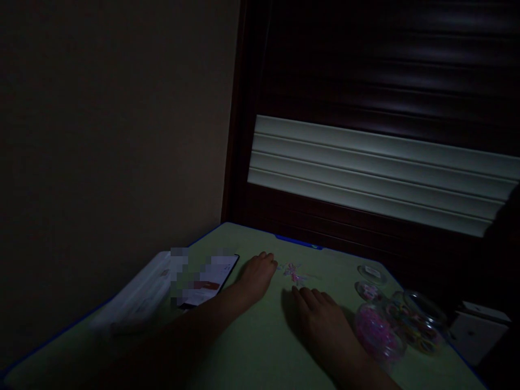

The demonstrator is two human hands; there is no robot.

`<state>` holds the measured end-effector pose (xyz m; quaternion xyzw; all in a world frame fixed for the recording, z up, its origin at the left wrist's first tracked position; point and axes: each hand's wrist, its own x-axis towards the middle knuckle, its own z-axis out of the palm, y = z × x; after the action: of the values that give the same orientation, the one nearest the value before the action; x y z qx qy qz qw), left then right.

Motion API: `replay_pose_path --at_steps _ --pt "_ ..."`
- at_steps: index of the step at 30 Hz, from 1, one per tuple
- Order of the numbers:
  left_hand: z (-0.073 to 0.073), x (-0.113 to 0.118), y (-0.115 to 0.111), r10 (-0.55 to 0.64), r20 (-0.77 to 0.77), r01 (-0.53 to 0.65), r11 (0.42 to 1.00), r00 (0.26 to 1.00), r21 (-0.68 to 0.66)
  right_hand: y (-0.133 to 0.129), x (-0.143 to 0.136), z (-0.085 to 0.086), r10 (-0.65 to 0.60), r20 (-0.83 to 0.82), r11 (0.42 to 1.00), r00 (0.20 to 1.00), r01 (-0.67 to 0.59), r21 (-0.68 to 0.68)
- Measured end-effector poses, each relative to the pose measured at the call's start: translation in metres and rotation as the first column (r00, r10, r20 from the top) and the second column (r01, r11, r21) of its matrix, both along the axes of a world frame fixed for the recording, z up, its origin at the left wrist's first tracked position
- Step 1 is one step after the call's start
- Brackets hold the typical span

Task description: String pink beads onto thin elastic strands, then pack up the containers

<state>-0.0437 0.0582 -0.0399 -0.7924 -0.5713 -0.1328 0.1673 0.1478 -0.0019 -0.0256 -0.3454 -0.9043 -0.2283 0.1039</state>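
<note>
My left hand (259, 275) rests on the pale green tabletop (247, 352), its fingers loosely bent and slightly apart, with nothing seen in them. Just past its fingertips lies a small cluster of pink and clear pieces (293, 272), too dim to name exactly. My right hand (319, 314) is palm down on the near right side of that cluster. Its fingers are a little spread and hold nothing I can see. Beside my right wrist stands a clear round tub of pink bits (376, 331), apparently small bands.
A clear jar of colourful bands (418, 325) lies at the right, with two round lids (371, 273) behind it. On the left are a phone (209, 284) and a white plastic package (136, 292). A white box (479, 330) stands beyond the table's right edge.
</note>
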Motion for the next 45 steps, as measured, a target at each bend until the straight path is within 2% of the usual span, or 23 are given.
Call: replay_pose_path --at_steps 5,15,27,34,40,43,45 --pt "-0.002 0.000 0.006 0.025 -0.030 -0.025 1.000 0.999 0.013 0.003 0.001 -0.004 0.002 0.017 1.000 1.000 -0.002 0.017" --pt "0.000 0.004 0.003 0.026 -0.078 -0.025 1.000 0.997 0.005 -0.005 0.002 0.002 0.028 0.002 1.000 1.000 -0.028 -0.014" --pt "0.000 0.006 0.004 0.024 -0.004 -0.024 0.999 1.000 0.025 -0.011 0.007 0.016 -0.042 -0.074 0.996 0.996 0.036 -0.081" --pt "0.002 0.004 -0.005 -0.024 0.109 0.019 0.999 0.994 0.048 -0.015 0.010 0.018 -0.067 -0.147 0.992 0.987 0.050 -0.115" --pt "-0.003 0.015 -0.026 -0.101 0.259 0.077 0.992 0.961 0.105 -0.011 0.012 0.019 -0.111 -0.231 0.992 0.967 0.092 -0.088" --pt "-0.001 0.023 -0.040 -0.255 0.471 0.203 0.966 0.844 0.158 -0.009 0.014 0.020 -0.123 -0.266 0.992 0.956 0.110 -0.063" --pt "0.002 0.027 -0.048 -0.274 0.529 0.217 0.962 0.804 0.168 -0.009 0.016 0.020 -0.111 -0.297 0.994 0.948 0.105 -0.037"
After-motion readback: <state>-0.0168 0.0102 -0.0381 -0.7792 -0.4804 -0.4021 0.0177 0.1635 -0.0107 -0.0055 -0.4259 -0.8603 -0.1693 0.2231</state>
